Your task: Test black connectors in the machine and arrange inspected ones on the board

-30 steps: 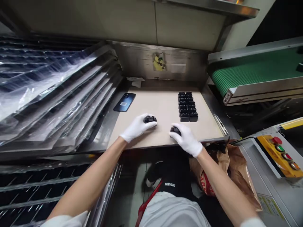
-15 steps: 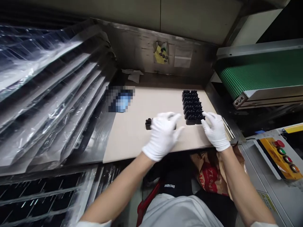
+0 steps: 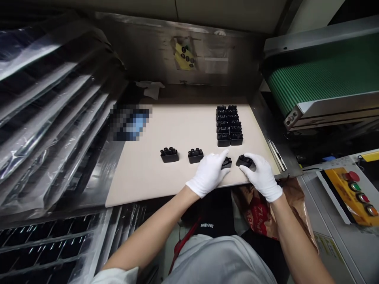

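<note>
Both hands wear white gloves over a beige board (image 3: 177, 181). My left hand (image 3: 207, 171) is closed, thumb and fingers around a small black plastic part (image 3: 226, 162), which it partly hides. To its right, my right hand (image 3: 262, 175) grips another such part (image 3: 244, 160) at its right side, tilted slightly. Two more black parts with round knobs on top stand apart on the board, the nearer one (image 3: 196, 156) just left of my left hand and the other (image 3: 169, 155) farther left. Behind my hands, a two-column block of black parts (image 3: 229, 125) stands close together.
Stacked plastic-covered trays (image 3: 68, 106) rise at the left. A green conveyor belt (image 3: 322, 75) runs at the right, above a yellow button panel (image 3: 352, 193). Pens (image 3: 276, 154) lie along the board's right edge. A blurred-out patch (image 3: 132, 123) covers something at the board's left.
My left hand has moved right, uncovering two black parts, and now grips another. My right hand, earlier at the block's front corner, now holds a part nearer me. The view has shifted.
</note>
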A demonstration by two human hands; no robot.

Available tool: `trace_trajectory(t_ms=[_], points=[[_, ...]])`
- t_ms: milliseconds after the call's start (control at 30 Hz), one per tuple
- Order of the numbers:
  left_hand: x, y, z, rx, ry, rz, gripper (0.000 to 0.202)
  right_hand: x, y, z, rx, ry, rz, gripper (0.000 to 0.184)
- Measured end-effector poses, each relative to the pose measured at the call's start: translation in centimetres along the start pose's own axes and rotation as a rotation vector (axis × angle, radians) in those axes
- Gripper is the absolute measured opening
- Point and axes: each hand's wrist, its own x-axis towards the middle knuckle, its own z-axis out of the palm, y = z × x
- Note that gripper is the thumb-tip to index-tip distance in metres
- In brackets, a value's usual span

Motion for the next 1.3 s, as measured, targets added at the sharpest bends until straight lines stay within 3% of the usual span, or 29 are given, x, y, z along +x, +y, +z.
trace_trajectory(t_ms=[133, 233, 333, 433, 533, 633, 733, 800, 867, 933, 1033, 1100, 1133, 1200, 1300], points=[[0.2, 1.0, -0.8, -0.565, 0.043, -0.216, 0.06, 1.0, -0.2, -0.5, 0.281, -0.001, 0.283, 0.048], [-0.5, 3.3, -2.1, -1.182, -0.065, -0.308, 0.04, -0.6, -0.5, -2.7, 0.686, 0.125, 0.425, 0.049], [-2.1, 6.9, -1.3, -1.704, -0.18, -0.417, 0.031, -5.9, -0.1, -5.8, 1.098, 0.312, 0.532, 0.03], [-3.9, 11.0, 2.2, -2.005, -0.334, -0.605, 0.027, -13.9, 0.6, -7.8, 1.426, 0.402, 0.674, 0.028], [-5.2, 14.9, 6.8, -2.072, -0.624, -0.757, 0.031, -22.5, 0.7, -7.8, 1.582, 0.443, 0.906, 0.024], [-5.7, 18.9, 10.9, -1.932, -0.863, -0.793, 0.048, -30.1, -0.2, -7.3, 1.622, 0.579, 1.098, 0.018], [-5.2, 23.8, 13.8, -1.686, -1.029, -0.619, 0.045, -35.7, -1.3, -8.1, 1.637, 0.794, 1.175, 0.024], [-4.1, 28.0, 14.9, -1.484, -1.113, -0.429, 0.037, -38.0, -1.2, -10.3, 1.64, 0.895, 1.149, 0.028], [-2.0, 33.1, 15.5, -1.311, -1.153, -0.208, 0.033, -38.8, -0.4, -14.5, 1.568, 0.977, 1.066, 0.027], [1.0, 39.3, 15.6, -1.236, -1.087, 0.049, 0.033, -38.4, 1.0, -21.1, 1.336, 1.068, 0.94, 0.02], [6.8, 50.3, 15.6, -1.282, -0.789, 0.489, 0.028, -35.9, 4.1, -33.8, 0.603, 1.125, 0.696, 0.015], [11.2, 57.8, 16.2, -1.324, -0.56, 0.698, 0.024, -33.4, 7.7, -42.2, 0.059, 1.114, 0.565, 0.017], [13.4, 61.1, 16.9, -1.329, -0.482, 0.759, 0.021, -31.9, 10.1, -45.9, -0.06, 1.219, 0.471, 0.016], [17.5, 66.7, 18.8, -1.31, -0.423, 0.83, 0.018, -29.2, 15.6, -51.8, -0.088, 1.365, 0.306, 0.016], [21.8, 71.4, 22.4, -1.26, -0.484, 0.852, 0.018, -26.6, 23.3, -56.6, -0.048, 1.362, 0.27, 0.021]])
